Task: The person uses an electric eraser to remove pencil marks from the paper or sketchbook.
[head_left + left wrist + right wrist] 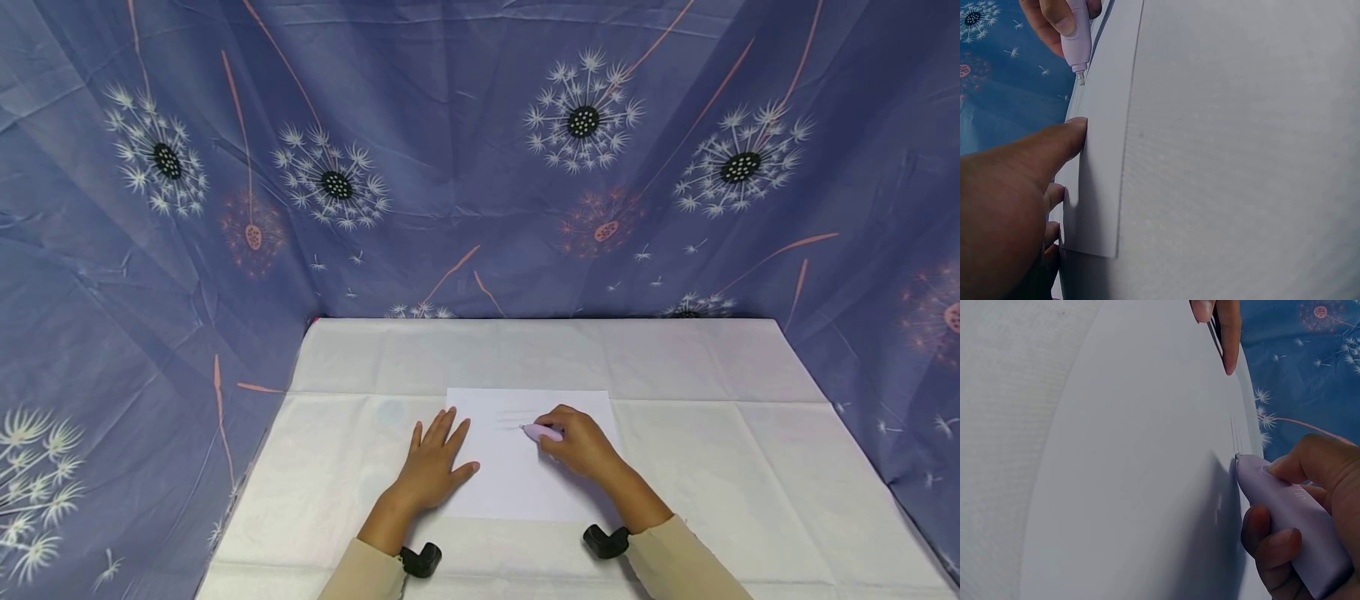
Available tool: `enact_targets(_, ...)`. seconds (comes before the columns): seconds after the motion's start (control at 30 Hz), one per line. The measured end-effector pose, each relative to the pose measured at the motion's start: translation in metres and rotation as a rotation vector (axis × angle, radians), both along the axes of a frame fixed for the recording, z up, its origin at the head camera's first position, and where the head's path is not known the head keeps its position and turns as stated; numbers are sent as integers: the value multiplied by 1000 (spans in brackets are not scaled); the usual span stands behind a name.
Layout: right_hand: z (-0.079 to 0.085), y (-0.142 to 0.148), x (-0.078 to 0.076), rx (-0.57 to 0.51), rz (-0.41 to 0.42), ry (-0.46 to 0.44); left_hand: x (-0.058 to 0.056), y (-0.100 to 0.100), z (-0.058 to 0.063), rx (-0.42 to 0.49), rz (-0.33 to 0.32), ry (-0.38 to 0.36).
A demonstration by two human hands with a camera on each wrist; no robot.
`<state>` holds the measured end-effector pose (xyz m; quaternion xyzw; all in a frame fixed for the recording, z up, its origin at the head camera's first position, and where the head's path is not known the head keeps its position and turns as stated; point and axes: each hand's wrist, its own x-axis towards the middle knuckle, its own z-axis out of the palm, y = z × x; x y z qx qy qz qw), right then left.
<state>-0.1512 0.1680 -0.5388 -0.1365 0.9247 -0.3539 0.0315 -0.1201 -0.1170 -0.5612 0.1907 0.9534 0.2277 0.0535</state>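
Note:
My right hand grips a thick lilac correction pen over a white sheet of paper. In the right wrist view the correction pen slants down, its small metal-looking tip at the paper beside a few thin, faint lines. The index finger lies along the top of the barrel while other fingers curl beneath. My left hand rests flat with spread fingers on the paper's left edge. From the left wrist, its thumb shows against the sheet; the other fingers are partly hidden.
A white cloth with fold creases covers the table around the sheet. Blue curtains with a dandelion print hang behind and at both sides. Black wrist mounts sit at both sleeve cuffs.

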Motion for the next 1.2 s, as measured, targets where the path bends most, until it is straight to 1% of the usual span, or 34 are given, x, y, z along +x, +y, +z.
enact_targets(0.23, -2, 0, 0, 14, 19, 8, 0, 0, 0, -4, -2, 3)
enact_targets(0.53, 1, -1, 0, -2, -10, 13, 0, 0, 1, 4, 1, 3)
enact_targets(0.8, 1, 0, 0, -6, 8, 35, 0, 0, 2, 6, -3, -2)
enact_targets(1.03, 1, -1, 0, 11, -10, 8, 0, 1, 1, 10, 6, -2)
enact_targets(1.2, 1, -2, 0, 8, -6, -4, 0, 1, 0, 2, 9, 1)
